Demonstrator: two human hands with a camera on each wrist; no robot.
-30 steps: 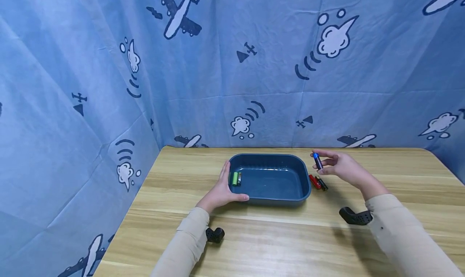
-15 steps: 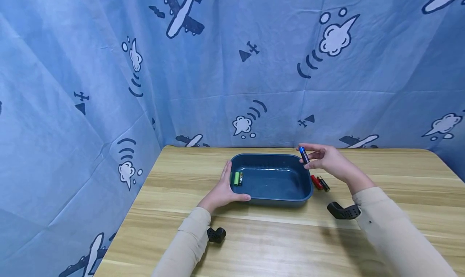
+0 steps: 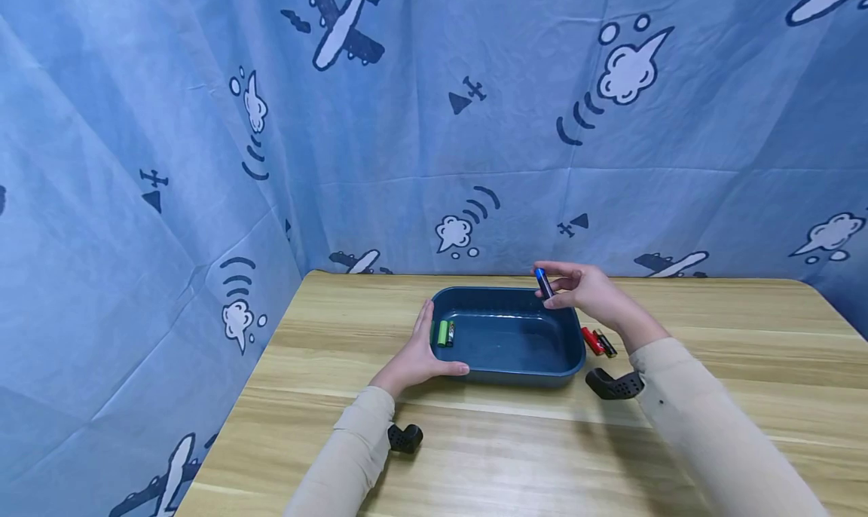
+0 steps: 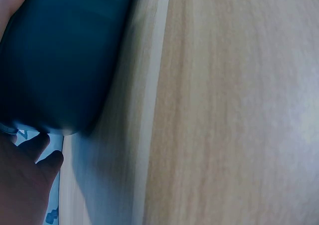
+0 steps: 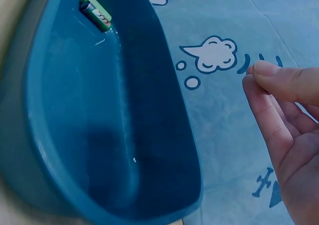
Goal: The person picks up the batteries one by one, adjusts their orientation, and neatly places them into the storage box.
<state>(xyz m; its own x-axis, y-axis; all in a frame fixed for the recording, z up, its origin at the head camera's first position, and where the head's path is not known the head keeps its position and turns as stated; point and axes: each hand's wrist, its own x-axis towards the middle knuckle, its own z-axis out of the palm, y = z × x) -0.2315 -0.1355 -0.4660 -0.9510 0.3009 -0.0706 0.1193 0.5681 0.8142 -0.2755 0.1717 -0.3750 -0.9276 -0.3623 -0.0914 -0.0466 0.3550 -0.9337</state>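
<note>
A dark blue plastic basin [image 3: 505,372] stands on the wooden table. My left hand [image 3: 415,357] rests at its left front corner, fingers straight along the left end and thumb on the front rim. Inside, at the left end, lie a light green battery [image 3: 443,333] and a dark battery [image 5: 94,16] side by side; a green sliver shows beside the fingers. Over the basin's back right part, my right hand [image 3: 582,289] pinches a blue-topped dark battery [image 3: 545,284], tilted, between thumb and fingers. In the right wrist view the fingers hide that battery.
Right of the basin, a red battery [image 3: 592,341] and a black battery [image 3: 605,344] lie on the table [image 3: 502,449]. A black wrist mount [image 3: 613,384] juts from the right sleeve, another from the left. A blue printed curtain [image 3: 380,140] hangs behind the table.
My right hand has carried the blue-topped battery leftward, from right of the basin to over its back right part. My left hand stays at the basin's corner.
</note>
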